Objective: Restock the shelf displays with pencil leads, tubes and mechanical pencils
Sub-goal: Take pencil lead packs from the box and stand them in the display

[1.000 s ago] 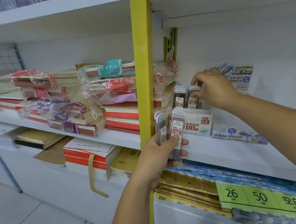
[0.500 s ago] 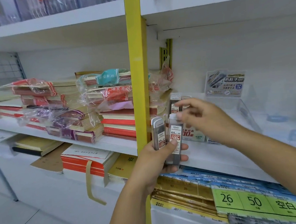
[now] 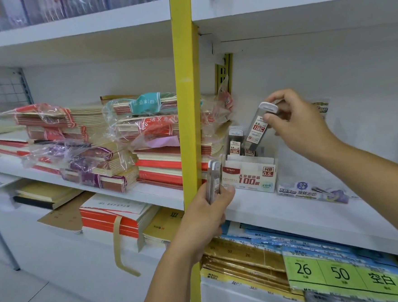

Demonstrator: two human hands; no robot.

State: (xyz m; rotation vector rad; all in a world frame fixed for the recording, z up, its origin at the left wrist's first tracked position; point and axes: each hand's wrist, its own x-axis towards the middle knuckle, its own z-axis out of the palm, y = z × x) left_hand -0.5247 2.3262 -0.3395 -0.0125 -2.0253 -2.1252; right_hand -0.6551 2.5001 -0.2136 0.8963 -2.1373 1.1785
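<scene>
Clenched round a small bunch of lead tubes (image 3: 213, 181), my left grip (image 3: 206, 213) is nearest to me, just right of the yellow upright (image 3: 187, 104). The tubes stand upright with their white caps on top and my thumb pressed against their right side. At least two caps show; I cannot count more.

Below that hand, on the lower shelf, lie gold packs (image 3: 243, 259) and blue packs (image 3: 267, 238). Green price tags (image 3: 340, 273) reading 26 and 50 sit at the near right. Above them runs the white shelf board (image 3: 304, 222).

On that board, just beyond my left grip, stands the white display box (image 3: 249, 174) marked HB 0.5 and 100. Boxed tubes (image 3: 234, 141) stand upright in its back part. Just beside the box, to the right, lies a flat purple-and-white pack (image 3: 311, 191).

My right grip (image 3: 302, 124) is above the box, pinching a single tube (image 3: 257, 129) near its white cap between thumb and fingers. The tube is tilted, cap up and to the right, lower end down at the right side of the box. Whether that end touches anything I cannot tell.

Left of the upright, notebook stacks (image 3: 155, 154) rest on the shelf, some in clear wrap. Farthest back, a printed card (image 3: 322, 106) stands at the wall, mostly hidden behind my right grip.
</scene>
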